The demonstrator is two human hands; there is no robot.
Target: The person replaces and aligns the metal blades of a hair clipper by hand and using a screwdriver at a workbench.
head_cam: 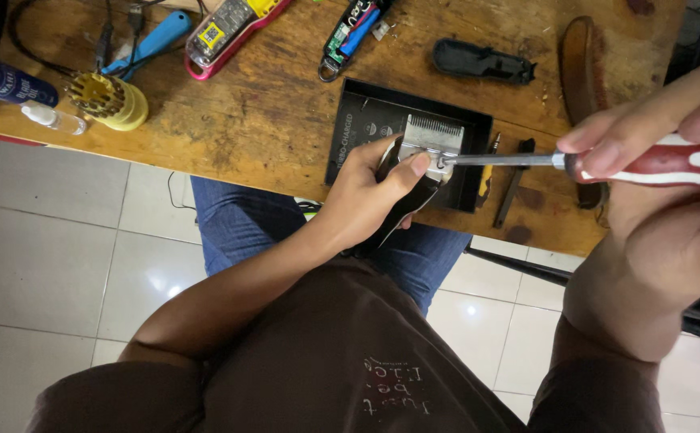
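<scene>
Black hair clipper (408, 180) in left hand (370, 196) grip, right hand (655, 136) gripping screwdriver (598, 160) at blade (432, 135)

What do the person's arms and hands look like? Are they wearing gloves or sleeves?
No gloves. Both the left hand and the right hand are bare, with bare fingers and bare forearms. No rings, watch or bracelets show. A dark brown short-sleeved shirt covers only the upper arms.
</scene>
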